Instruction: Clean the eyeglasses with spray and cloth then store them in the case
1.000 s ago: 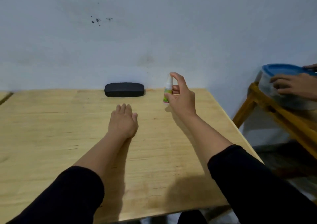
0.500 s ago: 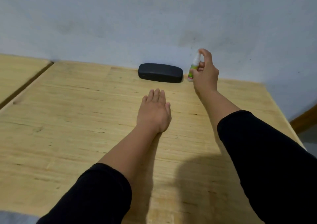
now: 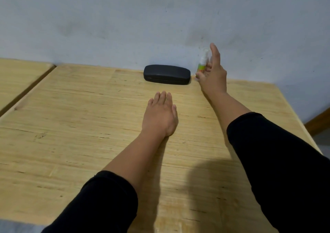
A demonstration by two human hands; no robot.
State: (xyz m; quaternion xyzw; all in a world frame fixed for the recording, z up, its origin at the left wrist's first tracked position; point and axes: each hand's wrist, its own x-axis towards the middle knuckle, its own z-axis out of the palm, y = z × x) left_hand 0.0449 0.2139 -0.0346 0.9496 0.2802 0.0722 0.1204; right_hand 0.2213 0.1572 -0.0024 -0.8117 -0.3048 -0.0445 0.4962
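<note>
A closed black eyeglass case (image 3: pixel 167 74) lies at the back of the wooden table (image 3: pixel 71 125), close to the wall. Just right of it stands a small spray bottle (image 3: pixel 201 65) with a white top and a green label. My right hand (image 3: pixel 212 75) is around the bottle: thumb by its base, lower fingers curled beside it, index finger raised straight off the top. My left hand (image 3: pixel 160 116) rests flat, palm down, on the table in front of the case, holding nothing. No eyeglasses or cloth are in view.
A grey wall (image 3: pixel 160 18) runs right behind the table. A second wooden tabletop (image 3: pixel 17 75) adjoins on the left across a narrow gap. The table's right edge drops off near a wooden piece (image 3: pixel 319 124) by the floor.
My right hand carried the spray bottle back and left to the wall beside the case. Its index finger has now lifted off the top. The left hand stayed flat on the table.
</note>
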